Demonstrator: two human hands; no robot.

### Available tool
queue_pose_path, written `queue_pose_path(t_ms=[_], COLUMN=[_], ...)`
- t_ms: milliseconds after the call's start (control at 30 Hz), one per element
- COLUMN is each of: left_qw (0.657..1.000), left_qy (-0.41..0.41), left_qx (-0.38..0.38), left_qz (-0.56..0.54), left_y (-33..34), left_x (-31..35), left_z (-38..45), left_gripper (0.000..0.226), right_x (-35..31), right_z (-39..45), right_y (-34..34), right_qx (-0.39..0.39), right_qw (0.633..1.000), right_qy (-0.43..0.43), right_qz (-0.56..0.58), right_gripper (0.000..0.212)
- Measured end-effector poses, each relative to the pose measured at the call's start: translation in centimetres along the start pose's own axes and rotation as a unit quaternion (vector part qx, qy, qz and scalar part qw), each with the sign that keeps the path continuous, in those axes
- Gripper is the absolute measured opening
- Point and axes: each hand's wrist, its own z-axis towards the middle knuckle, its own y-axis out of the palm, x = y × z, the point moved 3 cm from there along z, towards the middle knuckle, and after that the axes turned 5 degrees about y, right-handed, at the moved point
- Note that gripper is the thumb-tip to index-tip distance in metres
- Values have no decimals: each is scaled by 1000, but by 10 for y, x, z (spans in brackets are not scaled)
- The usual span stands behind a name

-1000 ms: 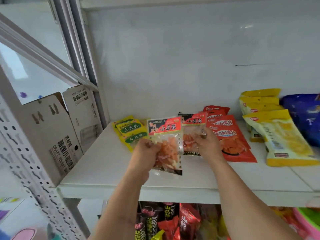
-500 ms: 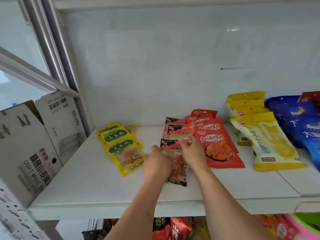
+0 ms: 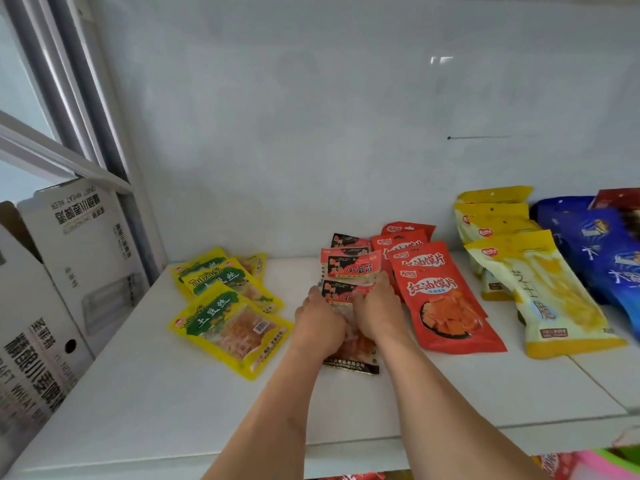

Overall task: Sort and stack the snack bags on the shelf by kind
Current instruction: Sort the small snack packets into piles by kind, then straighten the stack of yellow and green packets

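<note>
The small clear-windowed snack bag with a red-and-black header (image 3: pixel 349 344) lies flat near the front of the white shelf (image 3: pixel 145 403), at the front of a short row of like bags (image 3: pixel 349 266) overlapping toward the back wall; the left hand (image 3: pixel 320 325) and right hand (image 3: pixel 375 311) both rest on it, fingers bent down over its upper part, though whether they pinch it or merely press it flat I cannot tell; this bag looks all but placed. Just to its right the red flat pouches with orange lettering (image 3: pixel 446 303) lie stacked; beyond them the yellow-and-white pouches (image 3: pixel 540 299), then dark blue bags (image 3: pixel 602 244) at the edge; to the left, apart, the small yellow-and-green packets (image 3: pixel 228 320) overlap loosely and askew. By my judgement the kinds are already separated; what remains is squaring up the piles, chiefly the yellow-green one.
</note>
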Motion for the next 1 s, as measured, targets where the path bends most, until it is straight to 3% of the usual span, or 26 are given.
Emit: queue_pose_path(t_ms=[233,400,600,700,800,900,1000], left_qw=[998,999,997,995,979,991,985], left_qy=[21,37,64,71,127,74,70], left_qx=[17,17,17,49,152,99,132], left_qz=[-51,-7,49,40,42,61,82], left_y=[3,6,7,-5,-19,-23,-36], left_x=[-4,3,8,16,21,7,-10], left_z=[17,19,14,3,-2,4,6], left_gripper=[43,42,42,43,58,43,45], right_x=[-12,-13,-16,-24,-34,-48,-68], right_z=[21,32,19,15,14,12,6], right_y=[4,4,-4,-8,-11,-10,2], right_qx=[-53,-77,-33,-12,5,16,-18], right_qw=[998,997,998,993,985,978,972], right_qy=[26,19,-25,-85,-116,-152,-206], right_qz=[15,22,-55,-82,-129,-144,-110], right_gripper=[63,67,88,79,67,58,50])
